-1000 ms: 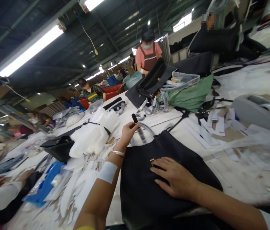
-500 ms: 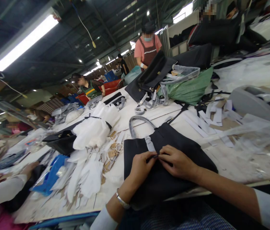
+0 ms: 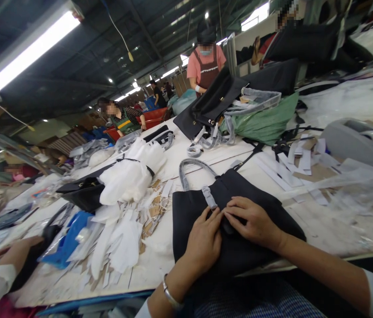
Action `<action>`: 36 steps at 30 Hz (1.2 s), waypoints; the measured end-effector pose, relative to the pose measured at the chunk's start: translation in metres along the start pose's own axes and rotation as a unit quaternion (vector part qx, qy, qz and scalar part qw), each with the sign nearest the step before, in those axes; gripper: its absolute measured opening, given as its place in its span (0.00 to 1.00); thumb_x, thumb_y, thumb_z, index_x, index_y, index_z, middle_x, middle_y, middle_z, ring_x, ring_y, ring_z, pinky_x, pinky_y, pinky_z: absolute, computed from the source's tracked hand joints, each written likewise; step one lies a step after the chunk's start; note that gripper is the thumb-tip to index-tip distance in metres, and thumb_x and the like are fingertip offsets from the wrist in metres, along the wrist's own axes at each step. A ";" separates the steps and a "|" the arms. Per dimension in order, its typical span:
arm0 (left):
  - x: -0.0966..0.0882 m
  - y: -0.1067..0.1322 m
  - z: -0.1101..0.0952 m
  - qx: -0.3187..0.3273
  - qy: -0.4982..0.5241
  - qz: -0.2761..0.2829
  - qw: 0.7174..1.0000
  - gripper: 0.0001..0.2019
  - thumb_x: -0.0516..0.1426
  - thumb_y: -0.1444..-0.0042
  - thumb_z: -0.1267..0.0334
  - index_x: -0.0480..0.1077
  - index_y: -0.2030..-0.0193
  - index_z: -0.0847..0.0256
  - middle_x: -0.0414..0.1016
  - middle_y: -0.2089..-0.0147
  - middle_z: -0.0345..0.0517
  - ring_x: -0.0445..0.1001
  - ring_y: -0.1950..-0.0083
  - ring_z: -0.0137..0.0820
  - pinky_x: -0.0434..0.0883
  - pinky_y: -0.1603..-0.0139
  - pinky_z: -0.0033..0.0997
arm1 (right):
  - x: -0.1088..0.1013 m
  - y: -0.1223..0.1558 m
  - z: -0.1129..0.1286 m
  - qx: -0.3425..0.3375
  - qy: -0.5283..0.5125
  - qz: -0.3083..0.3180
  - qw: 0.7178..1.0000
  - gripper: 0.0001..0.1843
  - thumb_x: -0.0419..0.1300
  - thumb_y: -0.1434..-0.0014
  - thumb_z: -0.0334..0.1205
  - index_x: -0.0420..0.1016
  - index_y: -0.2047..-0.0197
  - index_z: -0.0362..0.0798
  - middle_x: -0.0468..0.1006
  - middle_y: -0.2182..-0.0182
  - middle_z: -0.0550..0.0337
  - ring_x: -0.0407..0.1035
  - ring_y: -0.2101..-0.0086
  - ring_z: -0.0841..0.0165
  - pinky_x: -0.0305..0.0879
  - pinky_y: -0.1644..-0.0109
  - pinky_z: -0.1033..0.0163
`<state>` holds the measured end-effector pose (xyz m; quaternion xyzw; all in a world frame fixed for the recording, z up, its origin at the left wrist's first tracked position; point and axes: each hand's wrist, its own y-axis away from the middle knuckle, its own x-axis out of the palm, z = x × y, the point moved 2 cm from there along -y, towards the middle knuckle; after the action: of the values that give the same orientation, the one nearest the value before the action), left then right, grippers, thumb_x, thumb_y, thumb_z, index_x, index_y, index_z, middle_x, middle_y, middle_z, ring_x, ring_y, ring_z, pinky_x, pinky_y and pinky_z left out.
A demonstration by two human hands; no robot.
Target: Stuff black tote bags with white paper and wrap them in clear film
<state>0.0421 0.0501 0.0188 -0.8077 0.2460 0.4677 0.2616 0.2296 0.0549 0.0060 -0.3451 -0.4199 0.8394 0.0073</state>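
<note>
A black handbag (image 3: 193,221) lies on the worktable in front of me, its handle (image 3: 194,162) wrapped in clear plastic and standing up at the far side. A closure strap (image 3: 209,197), also plastic-wrapped, runs down the bag's front to my fingertips. My left hand (image 3: 204,240) is closed at the lower end of this strap, fingers bent over it. From the right, my right hand (image 3: 254,223) pinches at the same spot, fingertips against those of the left. The strap's end is mostly hidden by the fingers.
Left of the bag lie paper tags (image 3: 155,212), white foam sheets (image 3: 128,240) and a blue plastic piece (image 3: 67,243). A wrapped white bundle (image 3: 129,176) sits behind them. Paper strips (image 3: 300,161) and a grey dispenser (image 3: 355,141) are to the right. A co-worker's arm (image 3: 10,260) reaches in at left.
My left hand has turned over, its fingers now reaching up over the strap's end instead of pinching from the side. My right hand has shifted slightly right. The co-worker's arm at left has moved.
</note>
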 end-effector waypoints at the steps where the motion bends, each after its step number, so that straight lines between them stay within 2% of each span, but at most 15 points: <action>1: -0.002 -0.001 0.003 -0.007 0.018 -0.006 1.000 0.30 0.50 0.40 0.76 0.60 0.31 0.58 0.61 0.30 0.45 0.54 0.27 0.39 0.58 0.26 0.46 | 0.000 0.000 0.001 -0.001 0.003 0.012 1.000 0.10 0.56 0.33 0.36 0.77 0.53 0.49 0.78 0.59 0.55 0.71 0.57 0.61 0.65 0.42 0.50; 4: -0.008 -0.009 0.013 -0.049 0.082 -0.037 0.995 0.24 0.50 0.37 0.75 0.65 0.36 0.58 0.71 0.38 0.45 0.69 0.37 0.36 0.67 0.33 0.39 | 0.002 0.001 0.004 -0.009 0.012 0.072 0.997 0.13 0.60 0.34 0.42 0.75 0.48 0.49 0.78 0.55 0.55 0.71 0.55 0.59 0.65 0.43 0.48; 7: -0.014 -0.019 0.022 -0.065 0.073 -0.056 0.994 0.15 0.51 0.32 0.70 0.68 0.42 0.56 0.77 0.49 0.42 0.76 0.49 0.35 0.74 0.43 0.34 | 0.004 0.002 0.006 -0.018 0.021 0.124 0.992 0.16 0.64 0.37 0.46 0.76 0.48 0.50 0.77 0.53 0.55 0.70 0.53 0.57 0.66 0.46 0.49; 9: -0.017 -0.029 0.027 -0.053 0.021 -0.045 0.997 0.14 0.52 0.32 0.69 0.71 0.43 0.55 0.77 0.50 0.43 0.77 0.51 0.35 0.74 0.47 0.33 | 0.004 0.003 0.007 -0.019 0.028 0.136 0.990 0.17 0.65 0.38 0.46 0.76 0.47 0.51 0.77 0.52 0.54 0.70 0.52 0.57 0.66 0.47 0.49; 12: -0.019 -0.045 0.038 -0.028 -0.040 -0.007 0.999 0.13 0.55 0.32 0.67 0.75 0.45 0.55 0.74 0.48 0.47 0.75 0.50 0.36 0.74 0.48 0.31 | 0.004 0.003 0.007 -0.016 0.031 0.130 0.991 0.14 0.63 0.36 0.44 0.77 0.48 0.51 0.77 0.54 0.54 0.70 0.54 0.58 0.67 0.48 0.51; 18: -0.020 -0.076 0.063 0.000 -0.029 0.041 0.999 0.09 0.58 0.34 0.66 0.80 0.52 0.58 0.77 0.54 0.46 0.76 0.52 0.35 0.72 0.46 0.30 | 0.004 0.002 0.007 -0.014 0.022 0.121 0.992 0.12 0.58 0.34 0.40 0.79 0.51 0.51 0.77 0.58 0.54 0.71 0.57 0.60 0.68 0.50 0.53; 22: -0.020 -0.082 0.067 -0.003 -0.031 0.043 0.999 0.09 0.59 0.36 0.70 0.80 0.54 0.59 0.78 0.52 0.47 0.76 0.51 0.36 0.71 0.45 0.31 | 0.002 0.002 0.008 -0.019 0.028 0.137 0.990 0.18 0.64 0.38 0.48 0.77 0.48 0.49 0.77 0.54 0.51 0.70 0.53 0.56 0.67 0.46 0.49; 24: -0.020 -0.080 0.067 -0.005 -0.030 0.037 0.999 0.09 0.59 0.35 0.68 0.80 0.53 0.59 0.78 0.51 0.47 0.75 0.50 0.36 0.71 0.44 0.31 | 0.002 0.003 0.009 -0.029 0.040 0.140 0.989 0.24 0.67 0.42 0.51 0.76 0.46 0.48 0.76 0.51 0.49 0.69 0.51 0.54 0.66 0.43 0.46; 26: -0.020 -0.076 0.066 -0.004 -0.024 0.031 0.999 0.08 0.59 0.34 0.65 0.80 0.53 0.58 0.78 0.52 0.46 0.76 0.50 0.35 0.71 0.45 0.30 | 0.003 0.004 0.009 -0.039 0.055 0.139 0.988 0.26 0.67 0.42 0.51 0.75 0.45 0.47 0.75 0.49 0.48 0.69 0.50 0.53 0.66 0.41 0.44; 32: -0.019 -0.077 0.074 -0.017 -0.015 0.013 1.000 0.09 0.63 0.37 0.58 0.79 0.54 0.58 0.78 0.54 0.45 0.76 0.54 0.34 0.72 0.50 0.28 | 0.008 0.007 0.010 -0.048 0.078 0.113 0.989 0.19 0.58 0.37 0.38 0.72 0.44 0.45 0.76 0.47 0.49 0.71 0.48 0.57 0.65 0.40 0.46; 36: -0.013 -0.085 0.079 -0.031 -0.030 -0.003 0.999 0.05 0.65 0.39 0.61 0.79 0.59 0.58 0.76 0.59 0.43 0.75 0.57 0.35 0.72 0.53 0.30 | 0.006 0.005 0.011 -0.046 0.070 0.124 0.989 0.17 0.57 0.35 0.39 0.73 0.45 0.47 0.78 0.48 0.51 0.72 0.49 0.58 0.63 0.38 0.45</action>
<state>0.0411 0.1666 0.0131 -0.8017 0.2204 0.4986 0.2452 0.2197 0.0457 0.0031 -0.4524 -0.4108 0.7871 -0.0836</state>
